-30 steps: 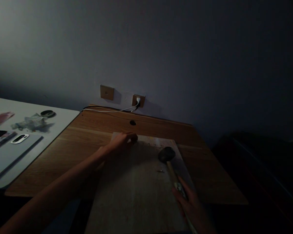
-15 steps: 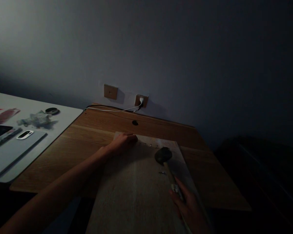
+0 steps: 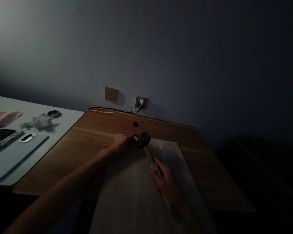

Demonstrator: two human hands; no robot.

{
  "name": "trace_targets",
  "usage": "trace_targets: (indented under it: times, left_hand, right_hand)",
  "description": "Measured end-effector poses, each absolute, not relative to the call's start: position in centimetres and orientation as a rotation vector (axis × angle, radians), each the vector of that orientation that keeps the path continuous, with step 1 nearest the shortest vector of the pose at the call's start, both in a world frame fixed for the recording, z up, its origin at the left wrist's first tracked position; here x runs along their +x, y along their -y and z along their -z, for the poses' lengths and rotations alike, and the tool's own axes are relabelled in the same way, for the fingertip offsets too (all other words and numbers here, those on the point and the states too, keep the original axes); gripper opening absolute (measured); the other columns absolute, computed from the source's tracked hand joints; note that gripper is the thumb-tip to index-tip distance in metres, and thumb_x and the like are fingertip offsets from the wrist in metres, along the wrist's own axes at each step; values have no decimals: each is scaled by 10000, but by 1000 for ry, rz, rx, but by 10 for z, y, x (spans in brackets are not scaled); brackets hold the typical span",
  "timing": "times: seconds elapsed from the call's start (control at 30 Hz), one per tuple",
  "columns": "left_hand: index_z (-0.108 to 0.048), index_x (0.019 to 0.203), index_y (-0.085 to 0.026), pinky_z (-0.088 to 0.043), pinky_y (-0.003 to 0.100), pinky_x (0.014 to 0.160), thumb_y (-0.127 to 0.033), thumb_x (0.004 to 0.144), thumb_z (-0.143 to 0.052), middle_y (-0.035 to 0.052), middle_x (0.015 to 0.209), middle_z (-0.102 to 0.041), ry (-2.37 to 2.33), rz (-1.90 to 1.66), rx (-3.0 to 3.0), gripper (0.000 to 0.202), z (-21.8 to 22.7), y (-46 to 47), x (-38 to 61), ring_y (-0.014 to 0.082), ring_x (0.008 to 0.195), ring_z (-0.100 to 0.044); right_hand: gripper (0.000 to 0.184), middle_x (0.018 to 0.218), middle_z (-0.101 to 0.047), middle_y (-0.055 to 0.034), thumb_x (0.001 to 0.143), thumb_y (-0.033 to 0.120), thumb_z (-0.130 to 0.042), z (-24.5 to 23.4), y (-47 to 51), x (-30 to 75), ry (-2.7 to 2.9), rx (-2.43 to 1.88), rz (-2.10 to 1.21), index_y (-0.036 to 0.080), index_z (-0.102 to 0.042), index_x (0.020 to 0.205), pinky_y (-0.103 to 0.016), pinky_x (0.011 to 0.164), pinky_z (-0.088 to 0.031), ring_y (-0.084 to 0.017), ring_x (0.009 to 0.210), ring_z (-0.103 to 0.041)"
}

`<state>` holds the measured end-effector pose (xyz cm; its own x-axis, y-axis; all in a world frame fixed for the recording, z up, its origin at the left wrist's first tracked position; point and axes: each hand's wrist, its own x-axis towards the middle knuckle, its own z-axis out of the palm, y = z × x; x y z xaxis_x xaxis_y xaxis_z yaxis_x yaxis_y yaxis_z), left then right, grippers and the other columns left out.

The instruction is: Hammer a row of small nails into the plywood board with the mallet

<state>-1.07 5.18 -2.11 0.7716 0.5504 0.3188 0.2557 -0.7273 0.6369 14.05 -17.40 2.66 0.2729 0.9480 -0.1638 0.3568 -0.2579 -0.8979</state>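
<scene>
My right hand (image 3: 165, 180) is wrapped around the handle of a mallet (image 3: 144, 140) with a dark, rounded head. That head hangs over the far left part of a pale wooden board (image 3: 127, 195), right beside the fingertips of my left hand (image 3: 124, 143). The left hand rests at the board's far left corner with its fingers curled together. Whatever its fingertips pinch is hidden by the mallet head and the dim light. Several small shiny nails (image 3: 163, 148) stand in a row across the far end of the board.
The board lies on a brown wooden table (image 3: 88, 136) against the wall. Cables (image 3: 112, 111) run along its back edge to a wall socket (image 3: 142, 102). A white table (image 3: 70, 113) at left bears a grey case (image 3: 21, 156), crumpled plastic (image 3: 40, 123) and a round dark object (image 3: 53, 113).
My right hand has swung the mallet left and away from me, from the board's right side to beside my left hand. The left hand has stayed in nearly the same place.
</scene>
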Motion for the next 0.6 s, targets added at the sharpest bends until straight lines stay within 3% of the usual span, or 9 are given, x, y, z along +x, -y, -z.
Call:
trace_targets:
  times: [0.2,0.37,0.6]
  left_hand:
    - [-597,1281,-200,-506,252,733,-185,816,-693,54,995,-757,-634,-697,2374,476,27,-55,-11,200,874,-723]
    - [-596,1296,-214,-504,239,702,-143,830,-644,22,884,-758,-638,-669,2394,474,29,-57,-10,177,780,-722]
    - [-587,1308,-222,-508,238,727,-113,806,-608,13,933,-763,-613,-629,2392,515,20,-51,-10,172,824,-722]
  right_hand:
    - [520,639,-479,77,923,369,-545,-27,162,135,1209,-1824,-1002,205,-553,1416,-177,338,-360,-87,409,-438]
    - [529,639,-472,79,919,397,-540,-25,163,134,1194,-1811,-966,164,-559,1394,-188,333,-362,-86,396,-438]
    - [522,616,-438,92,924,380,-542,-26,165,134,1189,-1802,-976,163,-549,1399,-191,330,-361,-92,395,-419]
